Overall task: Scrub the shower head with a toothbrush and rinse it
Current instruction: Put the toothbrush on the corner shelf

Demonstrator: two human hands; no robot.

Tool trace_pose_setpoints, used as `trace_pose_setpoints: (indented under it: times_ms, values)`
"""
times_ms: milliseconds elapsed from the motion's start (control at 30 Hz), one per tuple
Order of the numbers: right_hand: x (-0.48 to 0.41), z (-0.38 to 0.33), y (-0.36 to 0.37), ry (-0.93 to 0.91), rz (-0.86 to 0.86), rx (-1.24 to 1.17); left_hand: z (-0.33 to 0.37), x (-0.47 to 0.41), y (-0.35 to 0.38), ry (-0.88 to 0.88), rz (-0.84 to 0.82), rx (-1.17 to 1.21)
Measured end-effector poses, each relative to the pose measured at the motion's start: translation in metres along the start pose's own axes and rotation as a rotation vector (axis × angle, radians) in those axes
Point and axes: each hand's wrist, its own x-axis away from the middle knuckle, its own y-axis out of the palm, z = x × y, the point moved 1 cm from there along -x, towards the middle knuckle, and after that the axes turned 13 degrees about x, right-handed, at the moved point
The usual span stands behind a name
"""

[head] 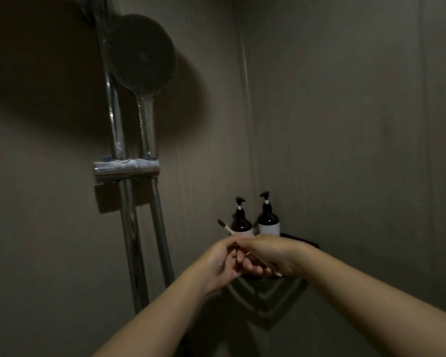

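The round dark shower head (142, 52) hangs face-out in its holder (126, 168) on the chrome rail (113, 117), up and to the left of my hands. A pale toothbrush (225, 227) points up-left, its dark bristle end just left of the bottles. My left hand (220, 264) and my right hand (267, 252) meet around its handle in front of the corner shelf. The right fingers pinch the handle from above, and the left thumb and curled fingers close on it from below. The light is dim, so the grip is hard to see.
Two dark pump bottles (240, 220) (268, 217) stand on a black corner shelf (301, 240) behind my hands. The metal hose (162, 243) drops from the holder beside the rail. Grey walls meet in a corner at the right.
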Motion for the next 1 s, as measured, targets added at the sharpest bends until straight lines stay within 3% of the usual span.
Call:
trace_pose_setpoints:
  times_ms: [200,333,667,1000]
  values:
    - [0.027,0.046,-0.017,0.078,0.060,-0.058,-0.029,-0.051,0.015,-0.018,0.134,0.050]
    - [0.046,0.075,-0.041,0.185,0.090,-0.067,-0.045,-0.071,0.046,-0.080,0.109,0.116]
    - [0.041,0.132,-0.096,0.300,0.384,-0.057,-0.123,-0.114,0.111,-0.167,0.041,0.094]
    - [0.005,0.150,-0.112,0.378,0.383,-0.083,-0.139,-0.143,0.113,-0.166,0.115,0.197]
